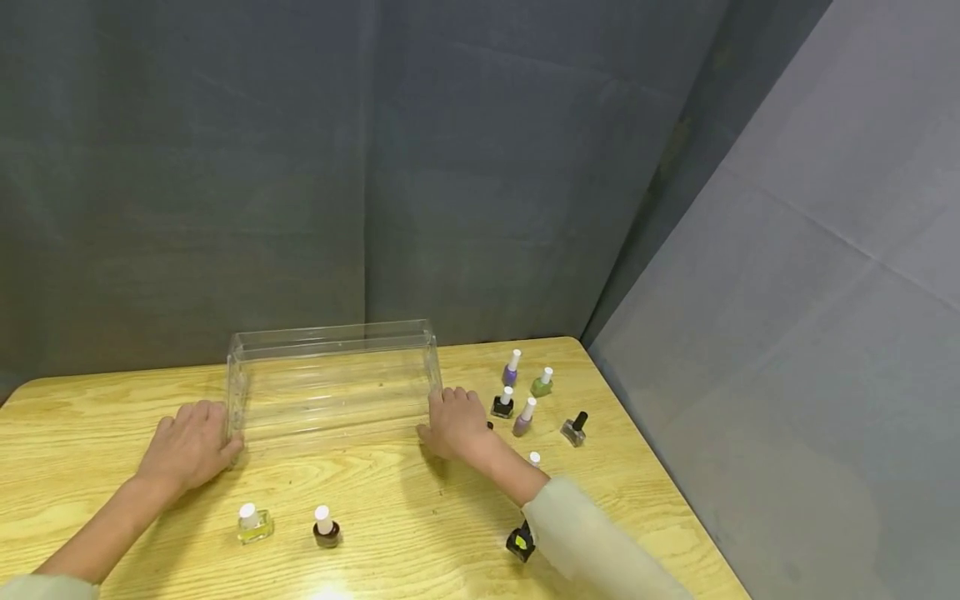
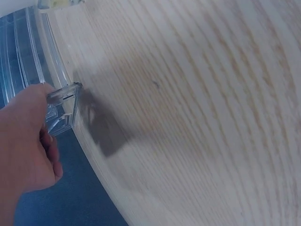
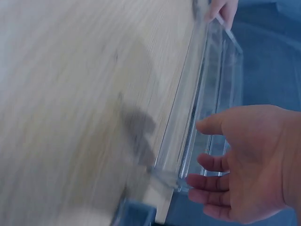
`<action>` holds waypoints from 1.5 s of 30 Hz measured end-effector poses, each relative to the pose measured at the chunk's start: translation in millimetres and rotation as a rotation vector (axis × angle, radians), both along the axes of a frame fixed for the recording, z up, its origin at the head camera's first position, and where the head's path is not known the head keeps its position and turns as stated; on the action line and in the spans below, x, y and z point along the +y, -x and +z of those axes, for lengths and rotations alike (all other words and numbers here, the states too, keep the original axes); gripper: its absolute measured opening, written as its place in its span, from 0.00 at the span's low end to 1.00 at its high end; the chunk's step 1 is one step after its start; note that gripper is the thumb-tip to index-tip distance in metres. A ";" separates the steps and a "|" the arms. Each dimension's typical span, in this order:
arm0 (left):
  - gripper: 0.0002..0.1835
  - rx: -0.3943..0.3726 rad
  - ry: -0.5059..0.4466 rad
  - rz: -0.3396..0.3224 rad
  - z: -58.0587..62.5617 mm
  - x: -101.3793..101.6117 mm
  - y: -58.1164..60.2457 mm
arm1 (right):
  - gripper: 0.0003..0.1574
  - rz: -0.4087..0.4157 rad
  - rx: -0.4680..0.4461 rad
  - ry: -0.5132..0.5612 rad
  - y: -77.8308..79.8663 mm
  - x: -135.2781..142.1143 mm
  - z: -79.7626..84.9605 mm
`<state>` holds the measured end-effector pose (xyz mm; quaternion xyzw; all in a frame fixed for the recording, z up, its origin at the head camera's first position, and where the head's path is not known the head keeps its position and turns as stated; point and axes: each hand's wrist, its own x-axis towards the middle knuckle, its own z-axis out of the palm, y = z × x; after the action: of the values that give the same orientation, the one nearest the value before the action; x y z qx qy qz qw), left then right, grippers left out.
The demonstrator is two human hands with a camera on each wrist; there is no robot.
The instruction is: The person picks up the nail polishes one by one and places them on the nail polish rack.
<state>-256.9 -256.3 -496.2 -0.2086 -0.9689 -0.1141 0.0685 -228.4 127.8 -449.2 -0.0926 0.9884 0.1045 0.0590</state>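
A clear plastic tiered rack stands at the back of the wooden table, long side facing me. My left hand is at its left end; in the left wrist view that hand grips the rack's end panel, fingers curled. At the right end, my right hand is beside the side panel. The right wrist view has this hand with thumb and fingers apart and loosely bent, overlapping the rack. No nail polish bottle is in either hand.
In front stand a yellow nail polish bottle and a dark one. A black bottle lies by the right sleeve. Several more, including a purple one and a green one, stand at right. Grey curtains hang behind.
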 end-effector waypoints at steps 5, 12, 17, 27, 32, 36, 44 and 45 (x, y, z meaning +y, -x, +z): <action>0.18 0.042 0.053 0.006 -1.1 -0.3 0.8 | 0.25 0.090 -0.073 0.222 -17.7 -7.1 -0.5; 0.23 0.060 0.087 0.009 -3.5 -0.2 1.6 | 0.20 0.231 -0.253 0.640 -34.2 -11.1 -8.6; 0.25 0.048 0.077 -0.001 -2.5 1.0 1.1 | 0.18 0.321 -0.338 0.750 -39.6 -13.7 -22.5; 0.21 0.048 0.062 0.003 -4.2 1.6 -0.1 | 0.28 0.310 -0.542 1.044 -51.5 -23.6 -37.1; 0.18 0.051 0.056 0.003 -5.0 1.6 -0.8 | 0.29 0.303 -0.605 1.139 -63.3 -38.6 -42.7; 0.17 0.057 0.052 0.001 -4.0 2.5 -1.1 | 0.31 0.348 -0.547 1.130 -70.8 -52.6 -47.5; 0.18 0.029 0.063 -0.010 -1.7 -0.1 0.1 | 0.31 0.468 -0.397 0.988 -78.2 -71.9 -50.4; 0.19 0.026 0.065 -0.010 -1.6 0.2 0.0 | 0.31 0.481 -0.383 0.968 -78.5 -73.4 -49.9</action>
<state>-256.9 -256.1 -497.8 -0.2168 -0.9701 -0.0803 0.0740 -149.9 54.4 -499.1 -0.3487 0.8464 -0.3683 0.1623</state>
